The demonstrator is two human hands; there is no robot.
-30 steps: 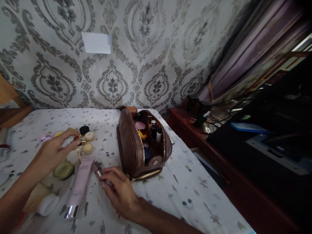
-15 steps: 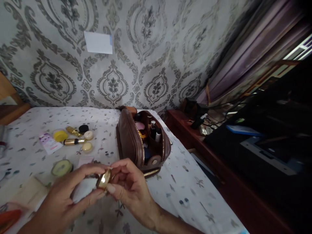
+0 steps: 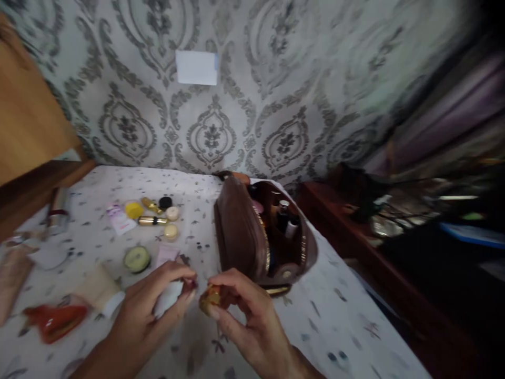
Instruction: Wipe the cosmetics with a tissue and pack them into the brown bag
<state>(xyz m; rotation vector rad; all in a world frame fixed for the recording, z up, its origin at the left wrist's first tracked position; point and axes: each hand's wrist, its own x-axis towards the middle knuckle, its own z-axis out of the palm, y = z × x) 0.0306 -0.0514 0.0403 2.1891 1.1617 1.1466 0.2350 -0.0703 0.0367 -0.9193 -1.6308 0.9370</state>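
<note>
My left hand (image 3: 153, 305) is closed round a smooth white rounded object (image 3: 169, 299), mostly hidden by the fingers. At its fingertips is a small dark reddish part (image 3: 190, 284), too blurred to name. A shiny gold cap (image 3: 209, 299) is pinched between the thumb and fingers of my right hand (image 3: 248, 310), a small gap away from the left fingertips. Just beyond my hands stands a brown makeup bag (image 3: 242, 237), unzipped, with a dark bottle (image 3: 282, 215) and other small items inside. A pale pink packet (image 3: 166, 253) lies behind my left hand.
On the patterned cloth (image 3: 339, 326) lie a green round jar (image 3: 137, 259), a gold tube (image 3: 152, 221), a yellow pot (image 3: 133, 209), a beige squeeze tube (image 3: 98, 287) and a red-orange item (image 3: 57, 321). A wooden panel (image 3: 35, 105) borders the left; a reddish-brown cabinet (image 3: 355, 237) stands right.
The gold cap, earlier between both hands against the white object, is now in my right hand alone, apart from the left. The view has turned left.
</note>
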